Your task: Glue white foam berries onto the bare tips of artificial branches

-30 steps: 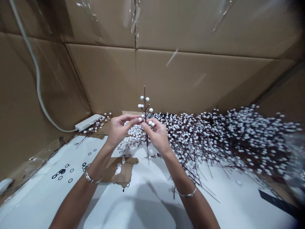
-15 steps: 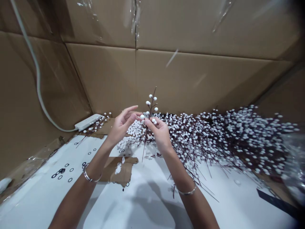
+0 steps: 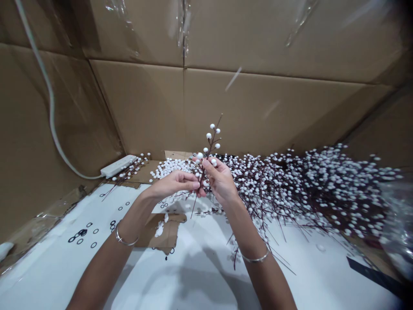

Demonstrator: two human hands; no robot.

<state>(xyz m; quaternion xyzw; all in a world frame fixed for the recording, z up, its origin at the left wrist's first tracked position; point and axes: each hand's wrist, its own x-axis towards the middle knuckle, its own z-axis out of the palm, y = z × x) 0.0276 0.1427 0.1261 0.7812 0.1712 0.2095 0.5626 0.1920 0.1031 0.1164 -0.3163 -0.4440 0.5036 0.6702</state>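
A brown artificial berry stem (image 3: 211, 145) with several white berries is held up over the table, its tip leaning right. My right hand (image 3: 221, 181) pinches it around the middle, thumb in front. Lower on the same stem, my left hand (image 3: 176, 185) has its thumb and fingers closed around the stalk. The stem's thin bottom end sticks out below both hands. Directly behind them lie loose white berries (image 3: 174, 165), partly hidden by my hands.
A large heap of white berry stems (image 3: 290, 185) fills the right side. At left are a white power strip (image 3: 118, 166), scattered black rings (image 3: 83, 232) and a cardboard piece (image 3: 171, 232). Cardboard walls (image 3: 138, 103) enclose the white table (image 3: 206, 275). Clear plastic (image 3: 398, 219) lies far right.
My left hand has come down from beside the upper berries and closed on the lower stalk. The stem, in my right hand, has shifted slightly right and tilted more.
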